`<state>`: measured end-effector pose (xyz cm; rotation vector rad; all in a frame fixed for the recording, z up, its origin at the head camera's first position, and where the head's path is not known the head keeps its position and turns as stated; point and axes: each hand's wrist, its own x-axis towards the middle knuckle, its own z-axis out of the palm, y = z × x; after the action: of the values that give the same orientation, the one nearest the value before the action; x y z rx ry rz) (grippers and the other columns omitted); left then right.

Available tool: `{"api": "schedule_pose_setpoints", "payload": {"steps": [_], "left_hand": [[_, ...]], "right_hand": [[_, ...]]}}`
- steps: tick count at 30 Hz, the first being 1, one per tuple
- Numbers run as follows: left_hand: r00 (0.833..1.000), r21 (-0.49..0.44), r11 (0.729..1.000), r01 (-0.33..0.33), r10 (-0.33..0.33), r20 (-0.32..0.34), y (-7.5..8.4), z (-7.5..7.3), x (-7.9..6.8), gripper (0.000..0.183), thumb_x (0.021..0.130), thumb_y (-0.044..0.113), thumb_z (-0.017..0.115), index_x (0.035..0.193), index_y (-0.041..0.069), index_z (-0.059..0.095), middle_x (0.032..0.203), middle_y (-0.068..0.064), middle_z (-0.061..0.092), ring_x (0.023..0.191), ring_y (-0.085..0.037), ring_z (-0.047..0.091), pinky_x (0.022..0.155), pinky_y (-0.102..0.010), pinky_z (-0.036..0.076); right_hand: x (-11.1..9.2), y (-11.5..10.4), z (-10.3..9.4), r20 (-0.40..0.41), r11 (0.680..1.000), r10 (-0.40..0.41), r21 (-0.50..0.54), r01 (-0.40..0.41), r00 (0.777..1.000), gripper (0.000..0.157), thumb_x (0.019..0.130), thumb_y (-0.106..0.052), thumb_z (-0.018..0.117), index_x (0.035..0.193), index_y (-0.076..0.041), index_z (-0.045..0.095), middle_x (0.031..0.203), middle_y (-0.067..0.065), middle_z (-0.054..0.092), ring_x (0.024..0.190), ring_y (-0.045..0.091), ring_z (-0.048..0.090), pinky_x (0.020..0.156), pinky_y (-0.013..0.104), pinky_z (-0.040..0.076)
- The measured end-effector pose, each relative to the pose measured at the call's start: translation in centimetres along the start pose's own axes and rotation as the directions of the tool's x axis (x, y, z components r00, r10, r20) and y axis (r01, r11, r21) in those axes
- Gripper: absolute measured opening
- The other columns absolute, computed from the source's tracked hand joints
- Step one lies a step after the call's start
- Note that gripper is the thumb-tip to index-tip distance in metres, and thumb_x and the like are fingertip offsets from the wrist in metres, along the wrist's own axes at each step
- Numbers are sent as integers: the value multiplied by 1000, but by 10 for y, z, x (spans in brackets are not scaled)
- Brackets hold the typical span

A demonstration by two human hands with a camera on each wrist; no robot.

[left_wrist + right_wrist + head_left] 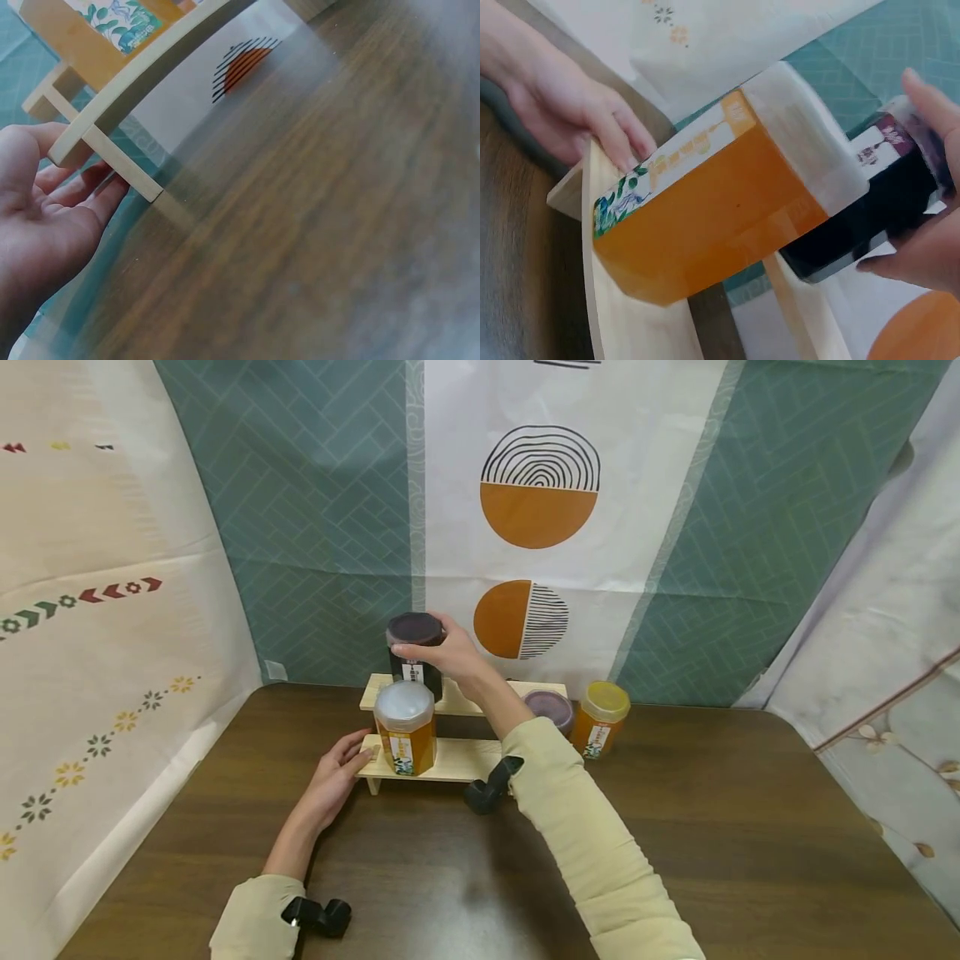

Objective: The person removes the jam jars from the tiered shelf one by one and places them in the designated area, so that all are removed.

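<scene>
A two-tier wooden rack (468,760) stands on the table against the back cloth. My left hand (335,781) grips the left end of its lower shelf, fingers reaching behind the end leg in the left wrist view. My right hand (459,658) holds a dark jar (870,195) with a purple lid around its upper part, at the left of the upper shelf. Directly in front, an amber jar (406,739) with a whitish lid stands on the lower shelf. The right forearm crosses over the rack and hides part of it.
Behind the right forearm shows another jar with a purple lid (550,705), partly hidden. To its right stands an amber jar with a yellow lid (603,714). Patterned cloths (322,527) hang behind and beside the brown table (735,827).
</scene>
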<state>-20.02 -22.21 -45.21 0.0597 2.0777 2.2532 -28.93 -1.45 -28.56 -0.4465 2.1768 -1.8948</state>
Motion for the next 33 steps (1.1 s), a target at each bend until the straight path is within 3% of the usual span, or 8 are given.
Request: {"api": "schedule_pose_setpoints", "payload": {"steps": [6,17,26,33], "left_hand": [[1000,-11,1000,4,-4,-4,0,2,1,52,103,5,43,148,-6,21,147,-26,30,106,-2,52,88,-18,44],[1000,-6,1000,14,-14,-18,0,2,0,52,103,8,44,148,-5,21,146,-26,31,108,-4,51,88,-18,44],[1000,17,1000,4,-4,-15,-3,0,0,54,103,12,47,148,-4,22,146,-25,32,108,-3,51,88,-17,44],[1000,16,1000,5,-5,-7,-3,1,1,56,103,15,47,149,-5,22,146,-25,31,108,-2,51,88,-17,44]], "right_hand": [[3,5,0,-34,999,-38,-40,36,999,72,78,-16,82,139,-11,44,126,6,54,113,20,52,94,34,45],[-1,0,-17,-63,997,-80,-22,79,995,72,78,-8,82,138,-7,44,126,10,54,112,23,53,94,34,46],[-11,-19,-60,-89,993,-114,-11,114,989,68,78,-11,81,138,-12,47,124,9,54,110,24,54,95,37,43],[-27,-23,-108,-138,991,-125,-55,118,983,70,78,-13,79,139,-10,44,126,11,54,111,25,53,97,39,40]]}}
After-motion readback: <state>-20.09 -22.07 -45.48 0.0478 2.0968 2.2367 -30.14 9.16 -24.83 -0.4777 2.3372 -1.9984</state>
